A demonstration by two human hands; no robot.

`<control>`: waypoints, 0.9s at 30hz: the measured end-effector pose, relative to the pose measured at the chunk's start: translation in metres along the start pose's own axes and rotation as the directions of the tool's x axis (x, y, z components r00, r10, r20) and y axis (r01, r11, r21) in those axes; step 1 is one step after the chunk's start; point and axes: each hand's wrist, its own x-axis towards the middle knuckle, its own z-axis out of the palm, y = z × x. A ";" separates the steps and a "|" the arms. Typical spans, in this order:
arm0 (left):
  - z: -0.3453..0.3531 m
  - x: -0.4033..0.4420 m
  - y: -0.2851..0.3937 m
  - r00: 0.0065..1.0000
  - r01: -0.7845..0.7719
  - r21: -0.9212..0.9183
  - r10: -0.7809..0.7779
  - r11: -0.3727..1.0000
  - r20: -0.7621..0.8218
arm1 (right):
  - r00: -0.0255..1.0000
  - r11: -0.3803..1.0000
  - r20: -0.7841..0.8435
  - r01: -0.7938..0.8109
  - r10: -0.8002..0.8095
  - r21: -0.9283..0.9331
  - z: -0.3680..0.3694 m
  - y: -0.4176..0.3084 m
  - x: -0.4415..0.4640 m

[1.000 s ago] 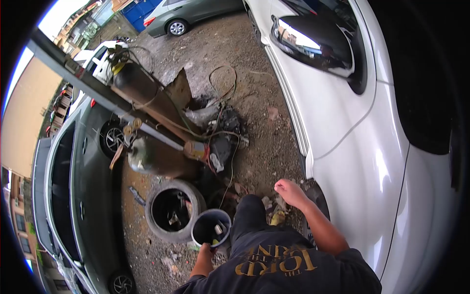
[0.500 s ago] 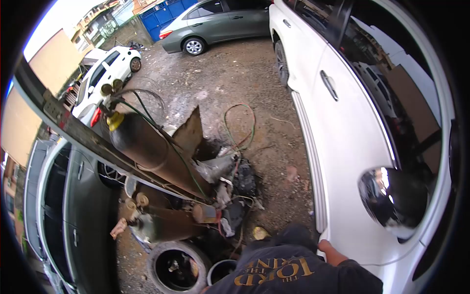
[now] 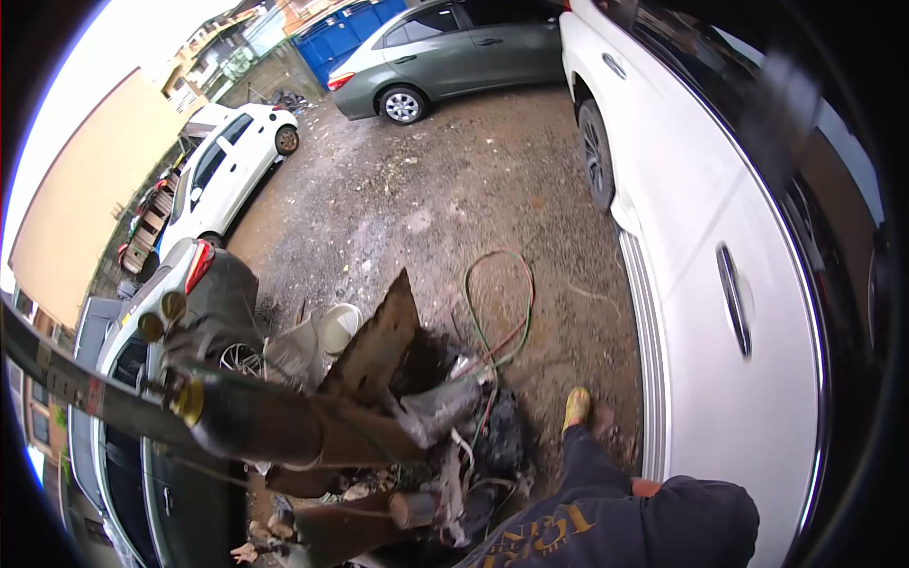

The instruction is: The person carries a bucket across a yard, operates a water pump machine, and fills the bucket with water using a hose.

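Observation:
Only a small part of my right hand (image 3: 646,487) shows, beside the lower side of the white vehicle (image 3: 696,331); its fingers are hidden by my dark sleeve. My left hand is out of the frame. One foot in a yellowish shoe (image 3: 577,407) is on the gravel in front of me. To the left, a dark gas cylinder (image 3: 275,421) with a yellow collar and gauges leans beside a metal post (image 3: 95,393). A second cylinder (image 3: 346,525) lies lower down, next to a can (image 3: 414,509).
A rusty sheet (image 3: 379,341), plastic bags (image 3: 440,409) and a looped red and green hose (image 3: 516,350) lie on the gravel. A white bucket (image 3: 339,328) stands behind them. Further off are a grey car (image 3: 454,62) and a white car (image 3: 222,170).
I have moved forward along the white vehicle. The tyre and the bucket near my left hand have left the view, as has that hand. My foot has come into view.

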 end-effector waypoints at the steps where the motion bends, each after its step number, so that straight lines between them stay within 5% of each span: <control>1: 0.018 0.004 0.027 1.000 0.000 -0.018 0.000 1.000 -0.023 | 0.999 0.996 0.033 0.019 -0.017 -0.085 -0.030 -0.009 0.028; 3: 0.046 0.000 0.062 0.998 0.017 -0.025 -0.018 1.000 -0.062 | 0.971 0.879 0.122 0.238 -0.205 -0.413 -0.101 -0.026 0.088; 5: 0.060 -0.004 0.082 0.993 0.040 0.005 -0.039 0.999 -0.112 | 0.859 0.548 0.200 0.463 -0.472 -0.696 -0.179 -0.066 0.156; 7: 0.081 -0.015 0.109 0.988 0.062 0.027 -0.058 0.998 -0.143 | 0.844 0.690 0.011 0.445 -0.536 -0.571 -0.263 -0.153 0.177; 8: 0.100 -0.013 0.129 0.989 0.070 0.041 -0.063 0.997 -0.137 | 0.961 0.964 -0.119 0.236 -0.251 -0.121 -0.308 -0.201 0.176; 11: 0.135 -0.006 0.173 0.988 0.095 0.124 -0.079 0.988 -0.130 | 0.845 0.907 -0.436 0.400 -0.310 0.132 -0.376 -0.281 0.224; 14: 0.166 0.019 0.231 0.989 0.114 0.235 -0.087 0.965 -0.123 | 0.795 0.886 -0.439 0.464 -0.418 -0.001 -0.429 -0.366 0.242; 18: 0.222 0.075 0.316 0.988 0.141 0.388 -0.103 0.911 -0.117 | 0.879 0.854 -0.031 0.469 -0.475 0.227 -0.499 -0.465 0.262; 21: 0.261 0.130 0.392 0.988 0.151 0.551 -0.106 0.820 -0.114 | 0.872 0.871 -0.044 0.490 -0.488 0.048 -0.553 -0.499 0.333; 24: 0.291 0.185 0.503 0.991 0.134 0.701 -0.080 0.700 -0.109 | 0.806 0.863 -0.345 0.505 -0.482 -0.027 -0.585 -0.477 0.415; 25: 0.300 0.201 0.544 0.991 0.130 0.745 -0.074 0.655 -0.108 | 0.875 0.935 -0.337 0.350 -0.347 -0.056 -0.588 -0.447 0.465; 26: 0.305 0.220 0.582 0.992 0.129 0.787 -0.075 0.603 -0.105 | 0.760 0.629 -0.200 0.326 -0.618 -0.706 -0.591 -0.409 0.503; 27: 0.310 0.242 0.620 0.992 0.126 0.843 -0.065 0.523 -0.108 | 0.890 0.606 -0.021 0.293 -0.456 -0.740 -0.613 -0.412 0.488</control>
